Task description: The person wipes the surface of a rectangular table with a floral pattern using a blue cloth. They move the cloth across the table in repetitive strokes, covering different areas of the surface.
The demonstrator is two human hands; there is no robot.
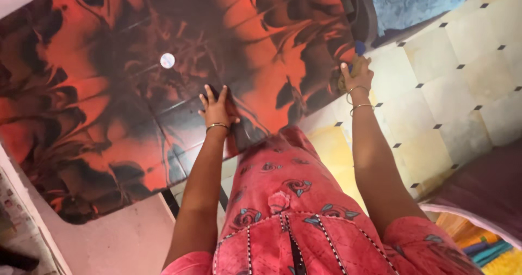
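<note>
A large panel [109,90] with a glossy red, orange and black swirl pattern lies flat below me. My left hand [216,109] rests flat on it near its front edge, fingers spread, a bangle on the wrist. My right hand [356,76] is at the panel's right edge, closed around a yellowish scrubbing pad [348,71] with a blue part at the top. Two bangles sit on that wrist. A small white round spot [167,60] shows on the panel, left of my left hand.
Cream floor tiles [462,79] with small black diamond insets lie to the right. A blue patterned cloth [413,3] is at the top right. A dark maroon surface [489,188] lies at the right edge. My pink flowered dress [288,209] fills the lower centre.
</note>
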